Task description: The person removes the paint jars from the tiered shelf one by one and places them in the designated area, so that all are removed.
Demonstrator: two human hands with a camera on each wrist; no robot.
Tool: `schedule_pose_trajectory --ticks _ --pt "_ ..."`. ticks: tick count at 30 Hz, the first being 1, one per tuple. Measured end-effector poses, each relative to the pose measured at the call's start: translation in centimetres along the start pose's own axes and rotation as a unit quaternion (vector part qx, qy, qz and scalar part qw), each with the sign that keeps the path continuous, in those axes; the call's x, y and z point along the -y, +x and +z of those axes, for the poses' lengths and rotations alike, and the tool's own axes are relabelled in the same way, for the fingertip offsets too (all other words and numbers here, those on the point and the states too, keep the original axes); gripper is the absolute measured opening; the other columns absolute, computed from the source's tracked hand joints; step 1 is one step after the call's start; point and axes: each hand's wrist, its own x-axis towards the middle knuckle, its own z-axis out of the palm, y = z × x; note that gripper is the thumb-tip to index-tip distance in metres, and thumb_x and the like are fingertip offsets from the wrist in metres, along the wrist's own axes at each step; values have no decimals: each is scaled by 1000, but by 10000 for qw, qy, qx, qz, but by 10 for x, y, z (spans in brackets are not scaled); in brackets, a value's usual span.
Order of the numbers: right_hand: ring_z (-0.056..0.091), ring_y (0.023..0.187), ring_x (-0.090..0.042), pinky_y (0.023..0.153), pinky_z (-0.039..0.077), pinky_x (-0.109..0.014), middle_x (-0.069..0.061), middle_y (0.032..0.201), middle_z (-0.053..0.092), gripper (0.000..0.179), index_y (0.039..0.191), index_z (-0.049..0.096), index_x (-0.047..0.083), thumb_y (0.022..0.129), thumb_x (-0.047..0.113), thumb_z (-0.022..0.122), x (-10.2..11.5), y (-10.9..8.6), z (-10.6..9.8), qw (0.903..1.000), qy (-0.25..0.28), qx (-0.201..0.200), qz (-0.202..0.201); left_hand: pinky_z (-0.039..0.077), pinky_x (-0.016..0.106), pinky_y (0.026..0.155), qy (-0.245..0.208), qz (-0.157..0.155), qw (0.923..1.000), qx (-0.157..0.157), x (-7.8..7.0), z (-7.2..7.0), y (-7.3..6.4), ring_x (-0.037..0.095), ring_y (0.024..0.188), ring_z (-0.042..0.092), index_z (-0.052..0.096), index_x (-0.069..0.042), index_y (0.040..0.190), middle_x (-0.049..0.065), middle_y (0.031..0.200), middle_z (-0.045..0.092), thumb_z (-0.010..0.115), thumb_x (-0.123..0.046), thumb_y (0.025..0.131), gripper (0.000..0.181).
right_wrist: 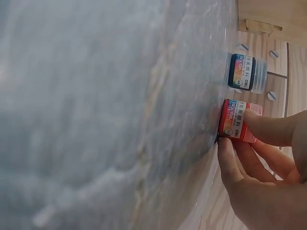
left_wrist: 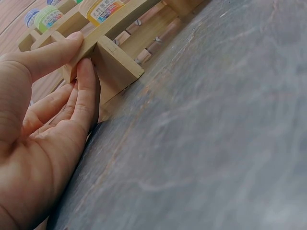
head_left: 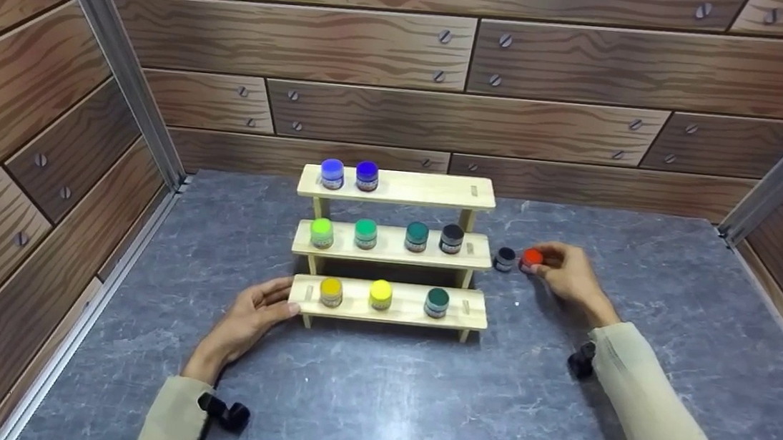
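Observation:
A three-tier wooden rack [head_left: 383, 310] carries small paint jars on every step. My left hand [head_left: 251, 319] pinches the left end of its lowest step, thumb on top and fingers beneath, as the left wrist view shows. On the right, my right hand [head_left: 568, 271] holds a red paint jar [right_wrist: 233, 119] between thumb and fingers, down at the grey tabletop. Right beside it, nearer the rack, stands a black-looking paint jar [head_left: 504, 259]. The lowest step bears an orange-yellow jar [head_left: 331, 292], a yellow jar [head_left: 381, 294] and a dark green jar [head_left: 437, 303].
On the middle step are a lime jar [head_left: 321, 233], a green jar [head_left: 366, 234], a teal jar [head_left: 416, 237] and a black jar [head_left: 451, 239]. Two blue-violet jars, one light [head_left: 332, 173] and one dark [head_left: 367, 176], occupy the top step. Wood-patterned walls [head_left: 379, 46] enclose the tabletop [head_left: 374, 398].

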Motion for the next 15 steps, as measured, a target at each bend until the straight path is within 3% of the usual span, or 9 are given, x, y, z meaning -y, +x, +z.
schedule_pose_trajectory --ticks 6,10,15 --pt "65 126 -49 92 58 -16 -39 136 63 48 142 56 -17 98 -4 70 1 0 0 9999 58 56 63 56 28 109 1 -63 10000 -41 -1 0 0 17 123 67 30 18 158 38 158 43 69 1 99 73" --pt "61 133 -48 107 58 -35 -36 146 58 54 149 50 -14 100 -1 68 11 1 -5 9996 104 130 212 55 28 110 -23 -90 10000 -37 -1 0 0 16 123 67 29 18 159 38 159 42 69 0 99 74" --pt "63 130 -47 108 57 -35 -34 144 61 48 145 55 -13 100 -2 66 36 4 -16 9996 44 -185 -192 55 28 110 -24 -124 9999 -61 0 0 1 16 123 67 29 17 159 38 159 42 69 0 99 75"
